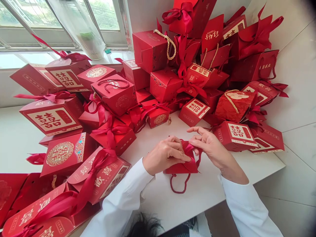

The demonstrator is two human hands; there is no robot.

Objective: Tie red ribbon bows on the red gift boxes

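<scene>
A small red gift box (181, 169) stands on the white table in front of me, with a dark red rope handle (179, 192) drooping from its near side. My left hand (170, 153) is closed over the box's top from the left, fingers bent and pressed to the lid; its thumb is partly hidden. My right hand (209, 146) pinches a shiny red ribbon (189, 148) between thumb and fingers above the box, the index finger raised. A second rope loop hangs below the right fingertips. Part of the lid is covered by my hands.
Red gift boxes with ribbons are heaped against the back wall, including a box with a gold cord (235, 103). More boxes crowd the left, such as a long ribboned box (108, 174). A plastic-wrapped vase (90, 42) stands by the window. The white table (266, 166) ends at the right.
</scene>
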